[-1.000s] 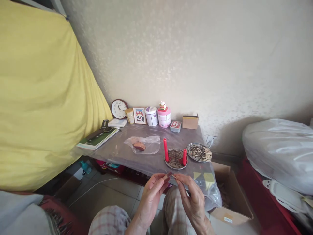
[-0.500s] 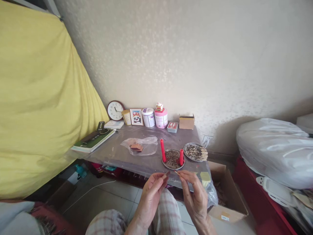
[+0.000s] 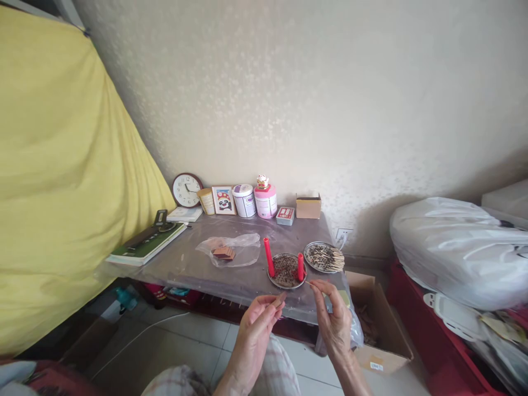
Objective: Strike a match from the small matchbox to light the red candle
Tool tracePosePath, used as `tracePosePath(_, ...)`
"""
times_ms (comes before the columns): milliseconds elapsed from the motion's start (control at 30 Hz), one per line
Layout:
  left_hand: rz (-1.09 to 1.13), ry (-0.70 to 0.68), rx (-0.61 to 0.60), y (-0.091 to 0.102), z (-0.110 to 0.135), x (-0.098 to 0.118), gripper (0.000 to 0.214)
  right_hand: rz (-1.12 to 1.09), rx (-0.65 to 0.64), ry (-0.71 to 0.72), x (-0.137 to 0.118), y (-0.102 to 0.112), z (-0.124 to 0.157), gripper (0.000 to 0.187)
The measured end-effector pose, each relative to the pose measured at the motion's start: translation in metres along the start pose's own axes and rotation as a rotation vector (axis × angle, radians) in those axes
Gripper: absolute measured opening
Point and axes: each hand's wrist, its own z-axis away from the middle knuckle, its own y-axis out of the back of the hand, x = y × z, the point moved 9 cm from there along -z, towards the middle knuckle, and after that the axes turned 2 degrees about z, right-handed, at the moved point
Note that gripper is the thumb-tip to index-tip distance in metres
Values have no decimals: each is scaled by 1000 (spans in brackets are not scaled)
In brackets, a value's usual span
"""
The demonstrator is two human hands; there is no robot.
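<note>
My left hand [image 3: 256, 325] pinches a small flat brown piece [image 3: 280, 298], like a matchbox striker strip, at the table's front edge. A thin wooden match [image 3: 309, 283] is pinched in my right hand [image 3: 333, 312], its tip pointing left toward a metal plate [image 3: 284, 286]; I see no flame on it. A tall red candle [image 3: 268, 258] and a short red candle [image 3: 301, 267] stand on this plate among dark and pale bits. Several used matches [image 3: 330, 258] lie on a second plate [image 3: 309, 265] to the right. Similar brown pieces [image 3: 224, 253] rest on a clear plastic bag [image 3: 248, 242].
Along the wall stand a clock [image 3: 187, 190], a panda picture [image 3: 224, 201], two tubs, a tin [image 3: 285, 215] and a small cardboard box [image 3: 308, 207]. A green book [image 3: 148, 242] lies left. An open carton [image 3: 388, 330] sits on the floor right of the table [image 3: 185, 275].
My right hand has moved forward and away from the brown piece, bringing the match close to the candle plate. My left hand stays near its place. The view has shifted slightly.
</note>
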Motion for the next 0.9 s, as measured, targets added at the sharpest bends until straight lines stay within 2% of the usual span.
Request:
tracePosePath(167, 9, -16, -14, -3, -4, 0, 17, -92, -1, 36, -26, 8, 1, 9)
tracePosePath(300, 16, -35, -67, -13, -6, 2, 17, -171, -45, 115, -45, 2, 8, 13)
tracePosePath(433, 29, -39, -84, -16, -6, 0, 17, -173, -98, 163, -51, -2, 11, 16)
tracePosePath(600, 22, -24, -20, -7, -10, -3, 17, -210, -16, 167, -57, 20, 5, 24)
tracePosePath(667, 26, -25, -12, -7, -10, -1, 17, -231, -52, 221, -59, 16, 6, 26)
tracePosePath(733, 18, -35, -30, -11, -9, 2, 18, -132, -189, 270, -51, -6, 9, 18)
tracePosePath(800, -3, -27, -41, -14, -6, 3, 18, -26, -122, 182, -26, -12, 7, 17)
tracePosePath(900, -12, 12, -21, -9, -2, -3, 18, 24, -29, 47, 7, -8, 4, 15)
